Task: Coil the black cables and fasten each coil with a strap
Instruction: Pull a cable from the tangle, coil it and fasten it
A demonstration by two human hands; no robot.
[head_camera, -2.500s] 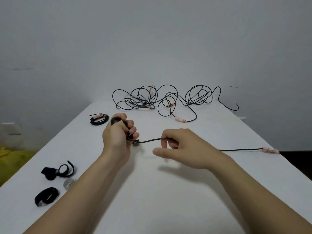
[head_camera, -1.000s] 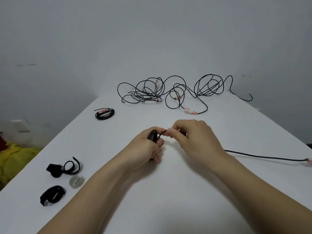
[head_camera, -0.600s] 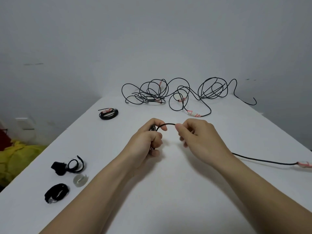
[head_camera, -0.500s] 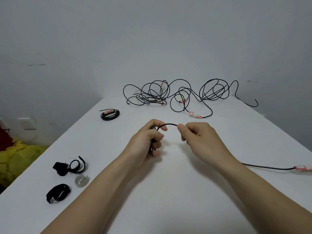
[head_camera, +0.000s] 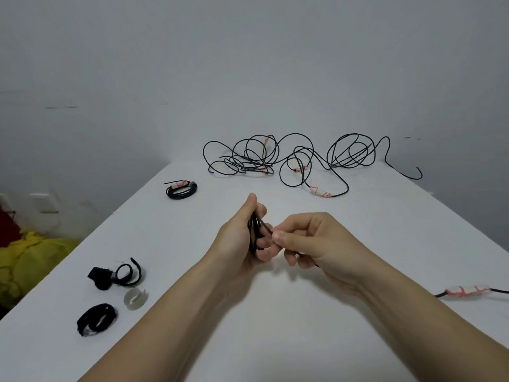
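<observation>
fingers (head_camera: 263,255) of the left hand (head_camera: 237,244) are curled tight round a small coil (head_camera: 252,230) of black cable, held upright just above the table (head_camera: 275,334). the right hand (head_camera: 325,244) sits close against it, thumb and forefinger pinching the loose run of the same cable where it meets the coil. i'd say this is mid-winding — one more turn being laid on. next the right hand needs to let go, slide back along the slack and bring up another loop, until the tagged end (head_camera: 465,292) lying off to the right comes in. then a strap (head_camera: 96,318) from the left edge goes round. half a second ago the right hand held an arch of cable apart from the left; now that arch is closed in, and the tagged end has crept nearer. a finished coil (head_camera: 181,190) lies further back — the tangle (head_camera: 289,158) waits beyond.
</observation>
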